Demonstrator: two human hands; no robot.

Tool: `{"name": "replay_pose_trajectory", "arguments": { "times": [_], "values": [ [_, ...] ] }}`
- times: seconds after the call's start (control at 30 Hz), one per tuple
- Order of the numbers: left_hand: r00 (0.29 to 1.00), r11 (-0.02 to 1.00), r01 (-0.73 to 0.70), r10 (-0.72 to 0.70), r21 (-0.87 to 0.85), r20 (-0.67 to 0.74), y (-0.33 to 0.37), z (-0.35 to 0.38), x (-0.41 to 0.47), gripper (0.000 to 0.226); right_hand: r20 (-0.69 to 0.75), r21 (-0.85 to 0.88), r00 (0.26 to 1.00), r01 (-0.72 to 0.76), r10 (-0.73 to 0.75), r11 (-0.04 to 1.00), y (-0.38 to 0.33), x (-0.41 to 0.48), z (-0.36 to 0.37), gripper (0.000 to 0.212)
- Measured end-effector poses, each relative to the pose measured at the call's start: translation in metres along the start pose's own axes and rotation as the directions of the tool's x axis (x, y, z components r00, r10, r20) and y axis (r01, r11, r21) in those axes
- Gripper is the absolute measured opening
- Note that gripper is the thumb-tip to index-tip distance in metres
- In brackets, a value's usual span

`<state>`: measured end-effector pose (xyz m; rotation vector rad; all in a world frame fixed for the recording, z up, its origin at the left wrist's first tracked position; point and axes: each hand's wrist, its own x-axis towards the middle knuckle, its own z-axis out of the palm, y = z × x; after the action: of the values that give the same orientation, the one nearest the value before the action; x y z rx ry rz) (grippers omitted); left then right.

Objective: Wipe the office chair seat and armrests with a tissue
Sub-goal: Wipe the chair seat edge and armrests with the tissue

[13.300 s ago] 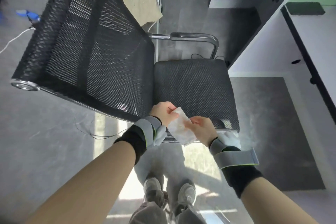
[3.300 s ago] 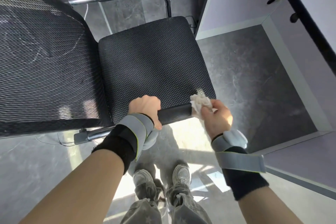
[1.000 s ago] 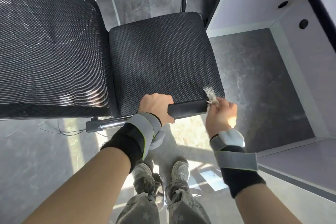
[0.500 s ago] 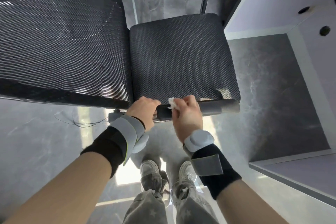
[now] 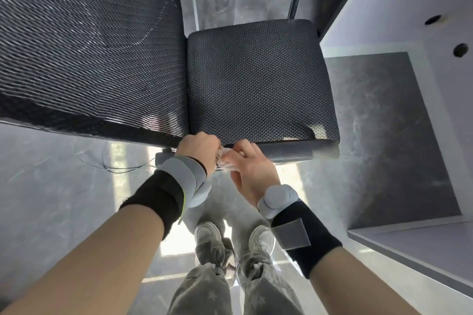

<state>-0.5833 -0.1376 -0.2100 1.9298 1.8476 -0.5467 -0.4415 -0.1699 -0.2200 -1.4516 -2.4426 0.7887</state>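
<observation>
While both hands are meeting at the backrest end of the near armrest (image 5: 286,152), the right hand (image 5: 252,170) is pinching the crumpled tissue (image 5: 225,161) against it and the left hand (image 5: 199,149) is curling shut around the bar beside it. That armrest is running lengthwise away toward the seat (image 5: 258,79) front, on the right hand's side, so the right hand is lying nearer the unwiped stretch.

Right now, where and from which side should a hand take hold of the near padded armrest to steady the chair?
Grip the bare black stretch of the near padded armrest, right of the right hand and white tissue. Come from above on the near side, fingers curling over: it is a horizontal rounded bar.
</observation>
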Motion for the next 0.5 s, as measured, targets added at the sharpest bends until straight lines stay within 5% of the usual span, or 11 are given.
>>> {"name": "replay_pose_trajectory", "arguments": {
  "times": [0.17, 0.5],
  "values": [
    [0.996, 0.995, -0.062, 0.057, 0.079, 0.064, 0.002, -0.01, 0.006, 0.008, 0.018, -0.056, 0.999, -0.05, 0.051, 0.997, 0.022, -0.013, -0.011, 0.023],
    [0.987, 0.98, -0.068, 0.038, 0.188, 0.159, 0.014, -0.021, 0.013, 0.021, -0.063, 0.13, 0.947, -0.306, 0.316, 0.943, 0.072, -0.028, -0.037, 0.016]
  ]
}}
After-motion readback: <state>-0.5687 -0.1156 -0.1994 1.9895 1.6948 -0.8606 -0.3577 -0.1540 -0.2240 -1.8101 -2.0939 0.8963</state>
